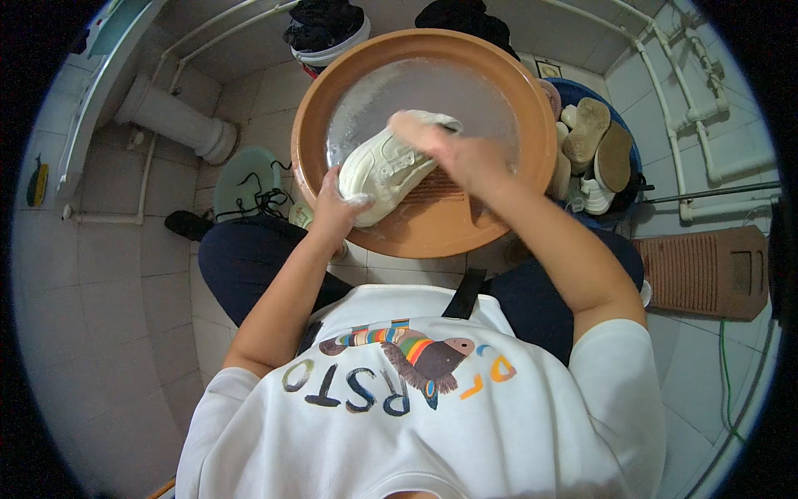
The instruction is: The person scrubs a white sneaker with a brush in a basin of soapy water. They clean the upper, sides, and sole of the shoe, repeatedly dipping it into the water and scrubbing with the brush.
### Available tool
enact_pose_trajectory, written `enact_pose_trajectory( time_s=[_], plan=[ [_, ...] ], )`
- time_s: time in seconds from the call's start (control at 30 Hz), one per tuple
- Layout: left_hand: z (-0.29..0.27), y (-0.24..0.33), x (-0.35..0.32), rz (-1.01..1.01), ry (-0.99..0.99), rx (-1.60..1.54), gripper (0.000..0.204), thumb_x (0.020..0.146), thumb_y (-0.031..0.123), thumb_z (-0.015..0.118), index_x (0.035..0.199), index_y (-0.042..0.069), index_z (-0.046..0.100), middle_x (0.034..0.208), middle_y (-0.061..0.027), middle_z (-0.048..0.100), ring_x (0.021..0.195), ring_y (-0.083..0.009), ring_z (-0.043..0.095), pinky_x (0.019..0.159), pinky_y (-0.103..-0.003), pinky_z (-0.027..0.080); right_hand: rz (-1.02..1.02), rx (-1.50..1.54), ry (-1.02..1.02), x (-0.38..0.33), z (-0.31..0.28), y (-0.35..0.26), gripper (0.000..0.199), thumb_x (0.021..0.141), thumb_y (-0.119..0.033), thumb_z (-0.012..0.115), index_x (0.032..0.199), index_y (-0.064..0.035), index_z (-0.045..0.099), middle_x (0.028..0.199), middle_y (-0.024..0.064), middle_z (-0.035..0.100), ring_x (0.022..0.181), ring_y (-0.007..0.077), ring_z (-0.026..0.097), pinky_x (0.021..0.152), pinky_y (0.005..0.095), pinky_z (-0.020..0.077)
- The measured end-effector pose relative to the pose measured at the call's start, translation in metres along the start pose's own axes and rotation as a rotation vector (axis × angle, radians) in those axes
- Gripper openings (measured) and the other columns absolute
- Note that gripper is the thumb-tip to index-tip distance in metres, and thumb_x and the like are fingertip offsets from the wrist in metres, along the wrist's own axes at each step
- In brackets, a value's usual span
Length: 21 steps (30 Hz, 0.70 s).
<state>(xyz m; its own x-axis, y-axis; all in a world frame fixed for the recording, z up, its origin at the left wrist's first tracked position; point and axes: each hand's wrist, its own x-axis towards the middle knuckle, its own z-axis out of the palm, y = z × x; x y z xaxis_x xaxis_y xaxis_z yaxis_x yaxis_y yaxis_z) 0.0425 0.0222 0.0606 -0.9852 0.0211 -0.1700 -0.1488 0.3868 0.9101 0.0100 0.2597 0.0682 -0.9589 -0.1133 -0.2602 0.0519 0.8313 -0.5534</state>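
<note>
A white, wet shoe [378, 179] is tilted over the near left part of a big orange-brown basin [302, 141]. My left hand [335, 208] grips one end of this shoe, with a little foam by the thumb. Across the shoe's other end lies my right hand [436, 145], smeared by motion. Its fingers are blurred, and I cannot make out whether anything is in them. Cloudy, sudsy water [416, 83] fills the far part of the basin. Below the shoe, a ridged washing slope [440, 190] is moulded into the basin's near side.
To the right, a blue tub [629, 112] holds several shoes. A brown washboard [698, 270] lies on the tiles nearby. At left sits a pale green basin [237, 179] with black laces. Beyond the basin stands a white bucket [337, 56] with dark cloth. Pipes [677, 137] run along the walls.
</note>
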Motion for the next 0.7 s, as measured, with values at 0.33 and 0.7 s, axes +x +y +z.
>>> enact_pose_trajectory(
  time_s=[0.33,0.7],
  plan=[
    [-0.007,-0.021,0.010,-0.016,-0.083,-0.137,0.076,0.059,0.003,0.074,0.124,-0.003,0.035,0.112,-0.0141,0.051,0.101,-0.0225,0.052,0.087,-0.032,0.042,-0.063,0.125,-0.052,-0.016,-0.022,-0.016,0.072,0.083,-0.060,0.031,0.118,-0.0003,0.050,0.108,0.0215,0.058,0.103,0.0347,0.054,0.090,0.0384,0.0398],
    [-0.013,-0.003,0.011,-0.109,-0.154,-0.210,0.092,0.057,-0.006,0.074,0.134,0.008,0.026,0.128,-0.0110,0.039,0.114,-0.0228,0.042,0.095,-0.033,0.039,-0.158,-0.138,0.073,-0.009,0.008,-0.014,0.035,0.087,-0.042,0.039,0.114,-0.0241,0.053,0.090,0.0175,0.063,0.081,0.0349,0.062,0.069,0.0470,0.0483]
  ],
)
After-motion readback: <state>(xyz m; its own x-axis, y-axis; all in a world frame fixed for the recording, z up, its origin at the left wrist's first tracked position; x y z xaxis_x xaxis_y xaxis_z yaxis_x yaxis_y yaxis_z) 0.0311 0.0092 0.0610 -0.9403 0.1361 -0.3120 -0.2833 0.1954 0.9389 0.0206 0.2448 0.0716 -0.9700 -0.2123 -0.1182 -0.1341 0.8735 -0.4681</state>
